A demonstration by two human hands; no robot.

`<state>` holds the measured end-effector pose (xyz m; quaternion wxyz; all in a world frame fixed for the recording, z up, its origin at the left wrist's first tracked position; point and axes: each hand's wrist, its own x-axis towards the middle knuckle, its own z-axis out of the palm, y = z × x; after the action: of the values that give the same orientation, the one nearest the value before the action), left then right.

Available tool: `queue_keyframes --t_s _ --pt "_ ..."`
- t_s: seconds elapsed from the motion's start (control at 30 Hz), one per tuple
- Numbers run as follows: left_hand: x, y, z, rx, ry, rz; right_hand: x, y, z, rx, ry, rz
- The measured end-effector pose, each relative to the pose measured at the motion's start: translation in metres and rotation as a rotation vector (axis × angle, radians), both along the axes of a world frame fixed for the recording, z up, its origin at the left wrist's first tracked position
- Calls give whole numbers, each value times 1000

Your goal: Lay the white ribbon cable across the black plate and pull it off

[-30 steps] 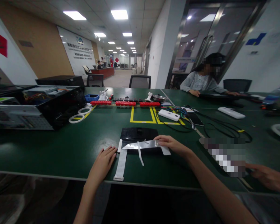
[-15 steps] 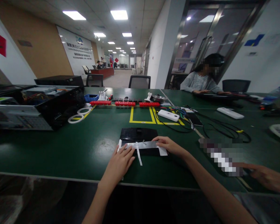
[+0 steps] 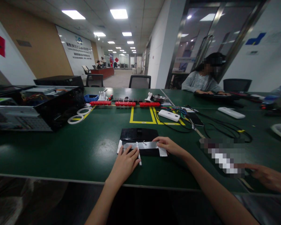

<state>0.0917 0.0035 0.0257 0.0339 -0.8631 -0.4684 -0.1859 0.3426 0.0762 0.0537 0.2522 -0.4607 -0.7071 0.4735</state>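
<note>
A flat black part (image 3: 138, 135) lies on the green table (image 3: 89, 150) in front of me. Across its near edge runs a shiny silver strip (image 3: 148, 145) with white ribbon ends. My left hand (image 3: 126, 162) rests flat on the strip's left end, fingers stretched out over a white ribbon cable. My right hand (image 3: 169, 145) presses on the strip's right end, fingers lying flat on it.
An open computer case (image 3: 35, 107) stands at the left, with two white tape rings (image 3: 79, 115) beside it. Red bars (image 3: 124, 103), yellow floor-tape squares (image 3: 142, 116), a white box (image 3: 169, 115) and black cables (image 3: 220, 128) lie beyond. Another person's hand (image 3: 267, 178) is at right; a seated person (image 3: 204, 79) is behind.
My left hand has moved right from the bare table onto the strip's left end, covering the white ribbon cable. The strip now lies flatter. My right hand has stayed put.
</note>
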Motion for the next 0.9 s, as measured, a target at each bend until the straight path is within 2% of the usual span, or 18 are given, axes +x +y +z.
queue_keyframes --t_s 0.2,0.57,0.9 --pt "1 4 1 -15 -12 1 -1 -2 1 -3 -5 -5" --pt "9 4 13 -30 -20 39 0 -1 3 9 -105 40" --pt "1 3 8 -90 -37 14 2 1 -1 8 -103 48"
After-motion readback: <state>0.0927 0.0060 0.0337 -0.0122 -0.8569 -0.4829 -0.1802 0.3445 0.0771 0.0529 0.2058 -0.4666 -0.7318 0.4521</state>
